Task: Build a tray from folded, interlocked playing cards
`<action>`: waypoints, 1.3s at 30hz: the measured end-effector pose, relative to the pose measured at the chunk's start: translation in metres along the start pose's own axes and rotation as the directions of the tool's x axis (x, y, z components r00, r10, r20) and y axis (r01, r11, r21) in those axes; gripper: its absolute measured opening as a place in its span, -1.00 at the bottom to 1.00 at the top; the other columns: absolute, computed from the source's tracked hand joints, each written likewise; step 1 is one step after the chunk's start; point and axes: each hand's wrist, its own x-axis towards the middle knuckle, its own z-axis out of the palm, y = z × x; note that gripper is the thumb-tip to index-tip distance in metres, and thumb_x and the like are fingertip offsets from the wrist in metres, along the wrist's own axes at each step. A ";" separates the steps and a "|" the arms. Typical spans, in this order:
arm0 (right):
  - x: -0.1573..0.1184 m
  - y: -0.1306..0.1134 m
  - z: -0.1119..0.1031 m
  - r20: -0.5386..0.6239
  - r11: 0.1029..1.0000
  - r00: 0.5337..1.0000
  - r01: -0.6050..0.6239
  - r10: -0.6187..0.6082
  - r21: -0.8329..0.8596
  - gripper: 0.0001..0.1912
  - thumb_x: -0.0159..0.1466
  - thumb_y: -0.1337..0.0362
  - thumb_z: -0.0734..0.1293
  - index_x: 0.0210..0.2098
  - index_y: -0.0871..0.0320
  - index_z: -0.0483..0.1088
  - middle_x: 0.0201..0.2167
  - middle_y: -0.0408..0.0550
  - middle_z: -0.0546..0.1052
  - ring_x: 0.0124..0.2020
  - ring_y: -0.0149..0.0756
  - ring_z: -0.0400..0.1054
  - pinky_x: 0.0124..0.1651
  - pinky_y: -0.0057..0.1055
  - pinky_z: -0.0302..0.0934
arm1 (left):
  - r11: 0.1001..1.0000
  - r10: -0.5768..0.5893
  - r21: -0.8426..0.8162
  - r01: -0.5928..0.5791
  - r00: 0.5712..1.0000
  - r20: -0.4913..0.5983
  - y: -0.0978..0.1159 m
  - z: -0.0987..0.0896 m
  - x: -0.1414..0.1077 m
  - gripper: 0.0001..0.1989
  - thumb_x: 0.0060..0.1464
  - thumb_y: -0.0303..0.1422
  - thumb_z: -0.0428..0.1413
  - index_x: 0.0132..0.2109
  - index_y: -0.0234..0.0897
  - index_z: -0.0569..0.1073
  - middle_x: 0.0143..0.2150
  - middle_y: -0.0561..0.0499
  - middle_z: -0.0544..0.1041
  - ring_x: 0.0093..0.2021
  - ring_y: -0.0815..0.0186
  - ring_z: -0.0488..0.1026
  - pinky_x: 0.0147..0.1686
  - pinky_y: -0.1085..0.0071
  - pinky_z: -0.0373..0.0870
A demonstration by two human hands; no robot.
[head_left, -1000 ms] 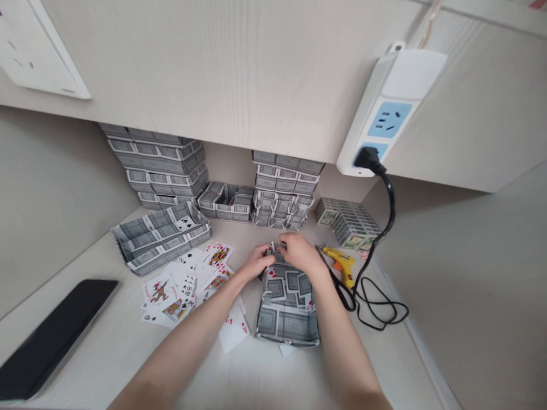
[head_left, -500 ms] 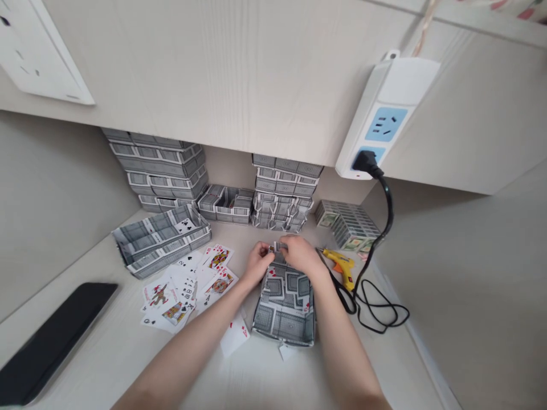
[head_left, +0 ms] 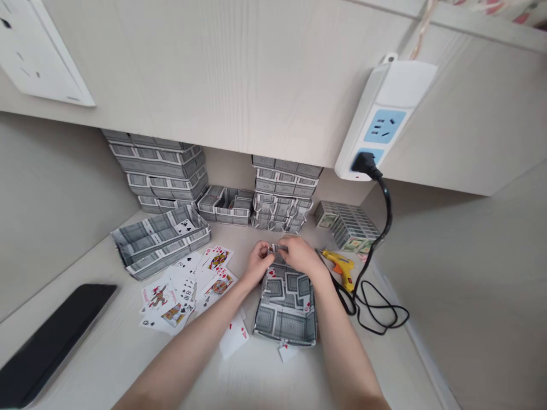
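- Card tray (head_left: 293, 324): open, patterned card backs, a few red pips showing; on the worktop (head_left: 239, 378), extending from both grips toward the viewer. One loose card (head_left: 288, 352) protrudes from beneath its near end.
- Left grip (head_left: 257, 265): fingers curled, thumb and fingers pinching the tray wall at the far left corner.
- Right grip (head_left: 299, 255): bent over the far end of the tray, beside the left grip; fingertips pressed together on the end wall. Exact fingertip contact is too small to tell.
- Loose playing cards (head_left: 183, 293): overlapping, mostly face up, left of the left grip; a joker, kings and number cards are visible.
- Black flat object (head_left: 55, 341): on the worktop, well apart from the left grip, at far left.
- Yellow glue gun (head_left: 342, 265): lying on its side, right of the right grip.
- Black cable (head_left: 378, 327): looped on the worktop, right of the right grip, rising to a plug (head_left: 365, 163) in the white power strip (head_left: 395, 85).
- Long card box (head_left: 166, 242): open, beyond the loose cards, left of the left grip.
- Banknote-print boxes (head_left: 352, 225): beyond the glue gun.
- Small card box (head_left: 226, 206): beyond the grips, between left card stack (head_left: 164, 171) and right card stack (head_left: 284, 193).
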 end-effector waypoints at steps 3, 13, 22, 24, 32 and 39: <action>0.001 -0.002 0.002 -0.026 1.000 1.000 0.014 -0.013 0.009 -0.82 0.17 0.40 0.19 -0.32 0.18 0.43 -0.28 -0.01 0.48 -0.20 -0.31 0.31 -0.19 -0.50 0.06 | 1.000 -0.020 0.000 0.020 0.998 0.063 0.000 -0.001 0.001 -0.63 -0.22 -0.44 0.08 -0.16 -0.28 0.28 -0.43 0.11 0.43 -0.45 0.41 0.33 -0.44 0.51 0.20; 0.004 0.006 0.009 -0.064 0.980 0.993 0.109 -0.099 0.168 -0.78 0.16 0.47 0.17 -0.41 0.22 0.45 -0.35 0.00 0.45 -0.28 -0.36 0.30 -0.20 -0.51 0.10 | 0.991 -0.036 0.130 0.010 0.978 0.204 0.001 -0.004 0.002 -0.77 -0.24 -0.45 -0.01 -0.31 -0.34 0.38 -0.42 0.08 0.41 -0.37 0.36 0.31 -0.39 0.49 0.18; -0.001 0.022 0.001 -0.126 0.982 0.992 0.011 0.014 0.189 -0.81 0.11 0.41 0.26 -0.37 0.13 0.51 -0.38 -0.03 0.54 -0.31 -0.30 0.37 -0.24 -0.48 0.13 | 0.986 -0.011 0.162 -0.025 0.975 0.222 0.000 -0.007 0.001 -0.66 -0.21 -0.46 -0.04 -0.18 -0.31 0.38 -0.30 0.07 0.45 -0.25 0.33 0.34 -0.25 0.45 0.23; 0.000 0.024 0.003 -0.148 0.973 0.989 0.030 0.005 0.231 -0.80 0.09 0.41 0.27 -0.36 0.11 0.51 -0.38 -0.06 0.55 -0.32 -0.31 0.39 -0.23 -0.48 0.14 | 0.988 -0.010 0.153 -0.027 0.971 0.238 -0.001 -0.008 0.001 -0.60 -0.20 -0.48 -0.04 -0.11 -0.28 0.36 -0.23 0.06 0.46 -0.20 0.32 0.34 -0.20 0.43 0.23; 0.006 0.020 0.016 -0.289 0.957 0.957 0.058 0.028 0.285 -0.76 0.05 0.47 0.26 -0.40 0.11 0.52 -0.43 -0.07 0.55 -0.34 -0.30 0.39 -0.22 -0.45 0.18 | 0.996 -0.040 0.090 0.022 0.978 0.205 -0.005 -0.010 0.004 -0.57 -0.24 -0.48 -0.02 -0.11 -0.31 0.34 -0.20 0.02 0.47 -0.18 0.28 0.35 -0.17 0.37 0.25; -0.001 0.024 0.033 -0.415 0.912 0.902 0.068 0.117 0.404 -0.79 0.08 0.41 0.24 -0.45 0.13 0.53 -0.48 -0.07 0.53 -0.39 -0.31 0.38 -0.26 -0.45 0.22 | 0.994 -0.039 0.112 0.012 0.969 0.243 -0.001 -0.008 0.004 -0.54 -0.26 -0.46 -0.03 -0.09 -0.31 0.33 -0.16 0.01 0.45 -0.16 0.27 0.33 -0.18 0.40 0.22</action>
